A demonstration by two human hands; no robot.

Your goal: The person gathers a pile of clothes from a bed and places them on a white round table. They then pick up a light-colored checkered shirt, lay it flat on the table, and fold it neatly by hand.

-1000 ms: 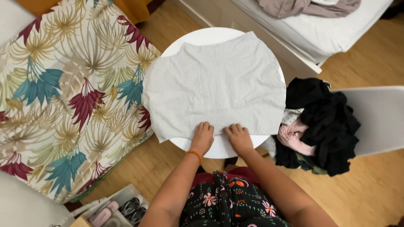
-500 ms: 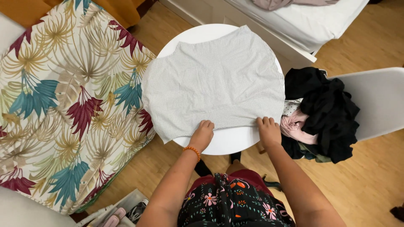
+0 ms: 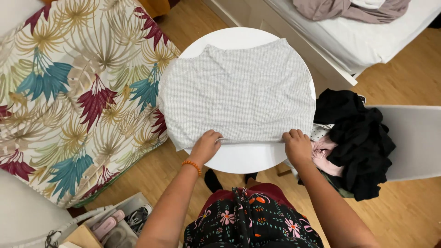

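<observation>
A pale grey finely checked garment [image 3: 239,92] lies spread flat on a round white table [image 3: 248,158]. My left hand [image 3: 205,147] pinches the garment's near hem at its left end; an orange bead bracelet sits on that wrist. My right hand [image 3: 297,146] grips the same hem at its right end, at the table's right edge. The hem runs straight and taut between both hands, and a strip of bare tabletop shows below it.
A bed with a leaf-print cover [image 3: 73,101] stands left of the table. A pile of black and pink clothes [image 3: 351,142] rests on a white chair [image 3: 413,142] at right. A white bed with brown clothing [image 3: 349,8] is behind. A box of shoes [image 3: 115,225] sits on the wooden floor.
My hands have spread apart along the near hem, the right one going out to the table's right edge. The hem has been drawn up onto the table and pulled straight.
</observation>
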